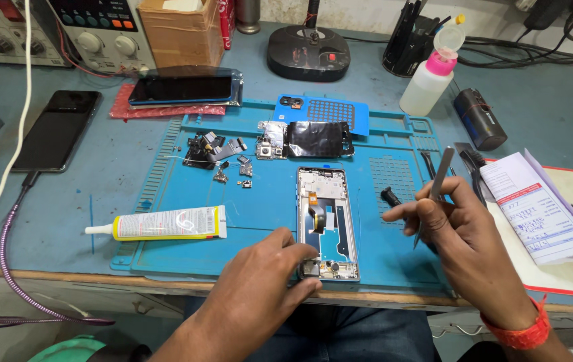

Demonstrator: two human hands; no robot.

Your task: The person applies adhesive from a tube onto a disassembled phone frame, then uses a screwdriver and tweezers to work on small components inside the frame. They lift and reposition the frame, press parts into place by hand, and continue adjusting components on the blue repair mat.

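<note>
An opened phone frame (327, 221) lies upright on the blue repair mat (253, 241), its inner parts bare. My left hand (269, 268) pinches the frame's lower left corner by a small component. My right hand (464, 234) hovers to the right of the frame, holding metal tweezers (436, 188) that point down toward the mat. Loose phone parts (222, 157) and a black board with shielding (313, 139) lie above the frame.
A white glue tube (165, 223) lies on the mat's left. A blue back cover (323, 110), a phone screen (182, 88) on red wrap, a black phone (55, 131) on cable, a squeeze bottle (432, 75), paper slips (538, 211) and test instruments (98, 30) surround the mat.
</note>
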